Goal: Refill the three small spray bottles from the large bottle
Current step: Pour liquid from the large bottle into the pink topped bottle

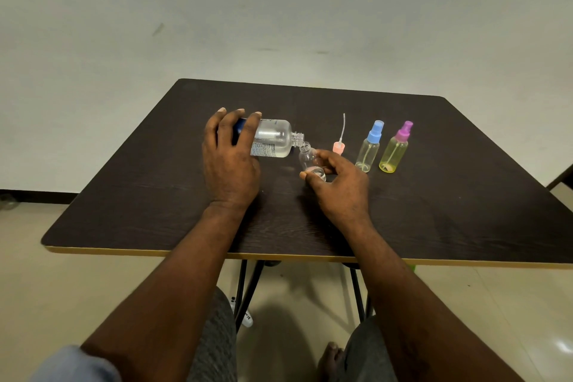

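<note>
Now I see left hand (231,161) gripping large bottle (273,139) tipped toward 3 o'clock, right hand (339,187) pinching small bottle (307,157), tilted to catch.

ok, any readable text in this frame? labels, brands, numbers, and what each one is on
Nothing legible.
large bottle: fine print on its white label panel, too small and blurred to read; the blue part is mostly covered by the left hand.
white object on the floor, under the table: dark marks, blurred, unreadable.
open small bottle, blue-capped bottle, purple-capped bottle, pink spray head: no text visible.
</note>
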